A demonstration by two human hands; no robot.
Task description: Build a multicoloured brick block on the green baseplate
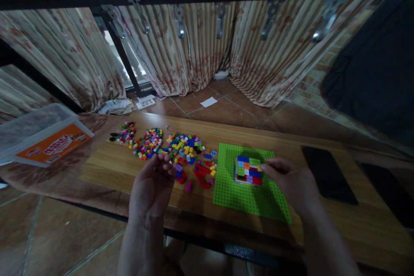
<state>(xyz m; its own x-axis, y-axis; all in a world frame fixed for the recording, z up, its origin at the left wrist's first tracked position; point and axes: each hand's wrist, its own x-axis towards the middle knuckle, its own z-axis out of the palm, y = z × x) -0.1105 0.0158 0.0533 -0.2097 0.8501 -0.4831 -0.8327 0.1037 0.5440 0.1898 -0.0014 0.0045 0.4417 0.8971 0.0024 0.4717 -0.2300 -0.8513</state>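
A green baseplate (pixel 233 189) lies on the wooden table, carrying a small multicoloured block of stacked bricks (pixel 248 170). My right hand (pixel 287 181) rests at the block's right side, its fingertips pinched against the top edge of the block. My left hand (pixel 153 187) hovers palm up over the table's front, fingers curled together near the loose bricks; whether a brick sits in them is unclear. A spread of small loose bricks (pixel 168 146) in many colours lies left of the baseplate.
A clear plastic box with an orange label (pixel 48 142) stands at the table's left end. A black flat object (pixel 326 172) lies right of the baseplate. Curtains and a black metal frame (pixel 123 56) stand behind the table; tiled floor lies below.
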